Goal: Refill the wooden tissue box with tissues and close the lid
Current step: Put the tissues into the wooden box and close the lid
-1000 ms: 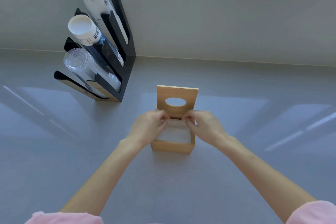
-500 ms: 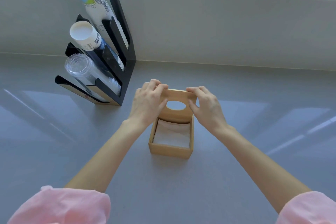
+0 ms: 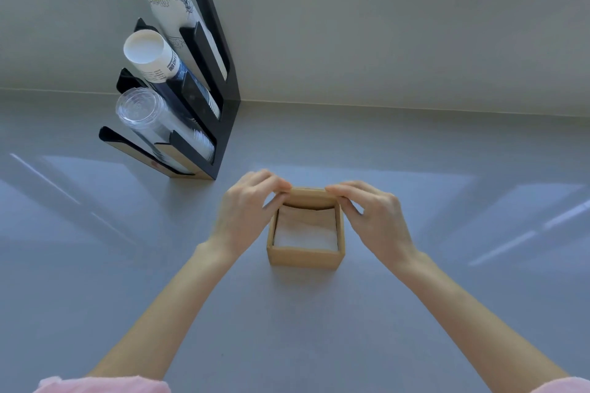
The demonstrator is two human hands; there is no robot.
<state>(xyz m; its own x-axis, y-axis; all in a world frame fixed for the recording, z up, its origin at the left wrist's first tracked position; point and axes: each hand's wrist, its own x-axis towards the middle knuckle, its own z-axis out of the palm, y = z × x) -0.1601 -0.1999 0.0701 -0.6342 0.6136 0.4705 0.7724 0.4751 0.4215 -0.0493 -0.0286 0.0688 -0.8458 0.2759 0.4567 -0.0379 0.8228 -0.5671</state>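
A small wooden tissue box [image 3: 305, 257] stands on the grey counter in front of me. White tissues [image 3: 306, 233] fill its inside. The hinged wooden lid [image 3: 308, 198] is tilted forward over the box's far edge, partway down, so I see mostly its top edge. My left hand [image 3: 247, 210] pinches the lid's left corner with thumb and fingertips. My right hand [image 3: 372, 214] pinches the lid's right corner the same way.
A black cup dispenser rack [image 3: 210, 105] stands at the back left, holding two stacks of paper cups [image 3: 153, 57] and a stack of clear plastic cups [image 3: 150, 118]. A low wall [image 3: 383, 41] under a window borders the counter's far side.
Both hands rose from inside the box to the lid's top corners. The lid has tipped from upright forward and down over the box.
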